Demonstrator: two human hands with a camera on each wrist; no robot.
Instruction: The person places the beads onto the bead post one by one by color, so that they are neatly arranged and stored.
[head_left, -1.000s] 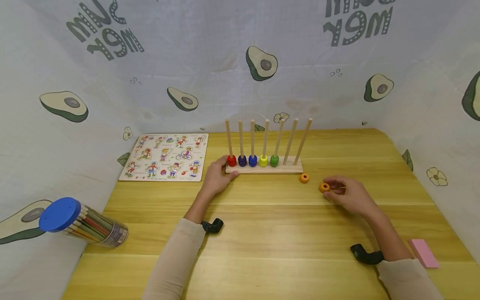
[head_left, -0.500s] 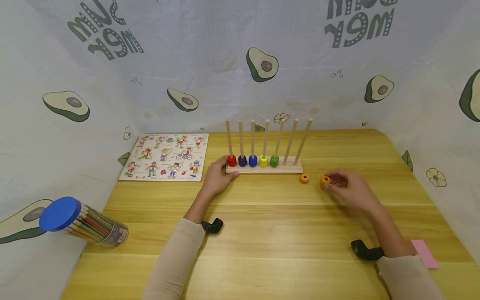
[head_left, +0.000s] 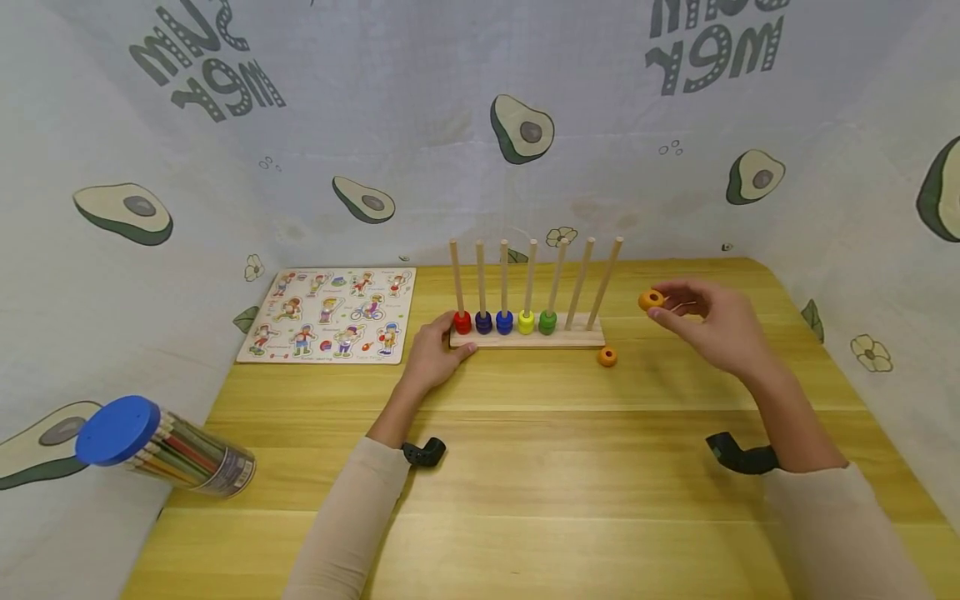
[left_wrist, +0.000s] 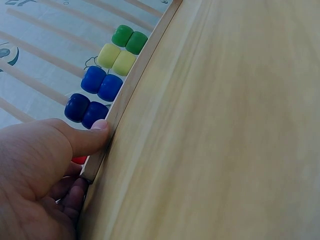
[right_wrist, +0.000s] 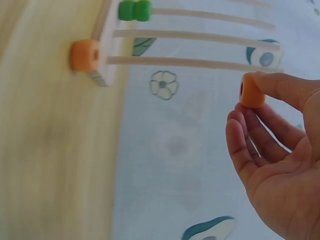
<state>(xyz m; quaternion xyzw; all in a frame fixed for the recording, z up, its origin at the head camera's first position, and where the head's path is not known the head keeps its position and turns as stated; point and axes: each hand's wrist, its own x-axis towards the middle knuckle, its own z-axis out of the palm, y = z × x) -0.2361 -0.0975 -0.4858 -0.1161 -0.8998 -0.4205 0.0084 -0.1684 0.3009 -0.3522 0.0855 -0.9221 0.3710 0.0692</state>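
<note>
A wooden peg rack (head_left: 528, 338) with several upright pegs stands at the back of the table. Red, dark blue, blue, yellow and green beads (head_left: 547, 322) sit low on its pegs, two to a peg where the left wrist view shows them; the two rightmost pegs are bare. My left hand (head_left: 435, 354) grips the rack's left end, thumb on the front edge. Between thumb and fingers, my right hand (head_left: 716, 325) pinches an orange bead (right_wrist: 253, 91) in the air, right of the rack. Another orange bead (head_left: 607, 357) lies on the table by the rack's front right corner.
A picture puzzle board (head_left: 330, 315) lies left of the rack. Further forward on the left is a clear tub of pencils (head_left: 191, 450) with a blue lid. Behind the table hangs a cloth (head_left: 442, 125) printed with avocados.
My right hand has lifted the orange bead off the table and raised it up and away toward the back. The left hand keeps its place on the rack.
</note>
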